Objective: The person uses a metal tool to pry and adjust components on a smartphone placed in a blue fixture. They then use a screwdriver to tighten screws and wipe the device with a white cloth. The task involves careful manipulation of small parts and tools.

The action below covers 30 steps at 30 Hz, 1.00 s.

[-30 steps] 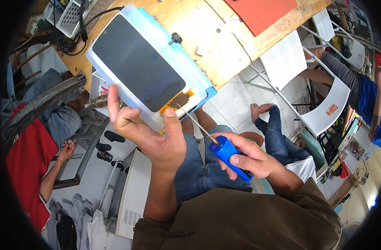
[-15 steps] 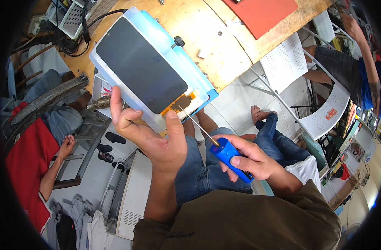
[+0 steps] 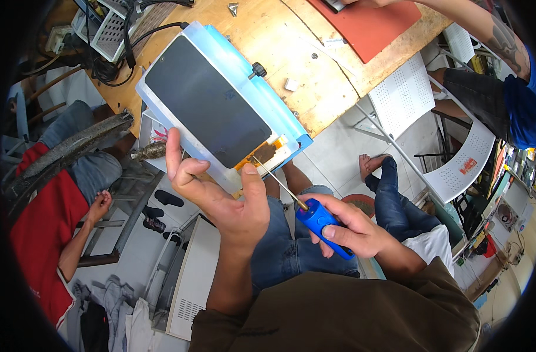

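Observation:
A dark phone screen (image 3: 206, 100) lies face up on a blue-and-white plate-like device (image 3: 221, 47) at the table's edge. Along the screen's lower end runs an orange flex strip with a brown patch (image 3: 269, 154). My right hand (image 3: 353, 229) grips a blue handheld power tool (image 3: 320, 222) from below. Its thin metal shaft points up-left, the tip at or just over the orange strip; contact is hard to tell. My left hand (image 3: 232, 205) has its thumb by the screen's lower corner, the other fingers spread beside the device, and holds nothing.
A black knob (image 3: 257, 70) sticks out of the device's side. A small white block (image 3: 291, 84) and a red mat (image 3: 370, 29) lie on the wooden table (image 3: 332, 108). Another person's arm (image 3: 485, 26) reaches over the mat. A person in red (image 3: 51, 223) sits at left.
The view has shifted, so the table and device sit slightly lower and to the right. The other person's arm now reaches over the red mat. My hands keep nearly the same pose.

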### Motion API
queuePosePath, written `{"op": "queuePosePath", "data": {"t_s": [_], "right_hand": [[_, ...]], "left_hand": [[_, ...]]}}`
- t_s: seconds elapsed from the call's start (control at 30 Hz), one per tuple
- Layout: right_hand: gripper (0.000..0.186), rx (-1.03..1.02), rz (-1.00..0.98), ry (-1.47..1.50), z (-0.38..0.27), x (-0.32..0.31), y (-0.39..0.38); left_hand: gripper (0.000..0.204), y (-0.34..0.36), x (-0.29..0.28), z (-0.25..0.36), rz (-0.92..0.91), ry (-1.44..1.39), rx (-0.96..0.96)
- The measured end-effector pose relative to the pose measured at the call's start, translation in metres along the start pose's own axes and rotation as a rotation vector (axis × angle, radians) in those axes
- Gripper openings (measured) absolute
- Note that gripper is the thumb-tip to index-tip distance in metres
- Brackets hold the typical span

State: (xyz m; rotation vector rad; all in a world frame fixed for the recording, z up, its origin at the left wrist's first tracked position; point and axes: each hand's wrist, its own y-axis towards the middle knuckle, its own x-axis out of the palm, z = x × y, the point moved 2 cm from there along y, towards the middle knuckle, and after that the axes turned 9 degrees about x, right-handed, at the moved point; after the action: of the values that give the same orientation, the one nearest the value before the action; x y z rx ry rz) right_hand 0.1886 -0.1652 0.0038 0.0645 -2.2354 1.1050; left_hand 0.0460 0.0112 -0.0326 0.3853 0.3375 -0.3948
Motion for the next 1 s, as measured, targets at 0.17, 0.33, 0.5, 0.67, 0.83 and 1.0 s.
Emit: {"op": "queuePosePath", "data": {"t_s": [0.17, 0.33, 0.5, 0.67, 0.83, 1.0], "right_hand": [[0.062, 0.005, -0.003, -0.047, -0.0022, 0.0011, 0.0005], [0.062, 0.004, 0.017, -0.072, -0.0038, -0.0020, -0.0014], [0.063, -0.010, 0.034, -0.040, -0.0013, -0.0043, -0.0043], [0.063, -0.014, 0.029, -0.081, 0.0033, -0.0018, -0.0030], [0.063, -0.001, 0.034, -0.068, 0.0055, -0.0026, -0.0038], [0.063, -0.014, 0.038, -0.068, 0.0060, -0.0025, -0.0053]], "left_hand": [[0.051, -0.0003, -0.0010, -0.0001, -0.004, 0.043, 0.002], [0.051, 0.0000, -0.0024, -0.0006, -0.004, 0.054, -0.005], [0.050, 0.0002, -0.0047, 0.0009, -0.020, 0.078, -0.013], [0.049, 0.0005, -0.0039, 0.0000, -0.008, 0.075, -0.014], [0.049, -0.0024, -0.0031, -0.0014, 0.000, 0.053, -0.007], [0.050, -0.0028, -0.0050, -0.0013, -0.023, 0.067, -0.007]]}}
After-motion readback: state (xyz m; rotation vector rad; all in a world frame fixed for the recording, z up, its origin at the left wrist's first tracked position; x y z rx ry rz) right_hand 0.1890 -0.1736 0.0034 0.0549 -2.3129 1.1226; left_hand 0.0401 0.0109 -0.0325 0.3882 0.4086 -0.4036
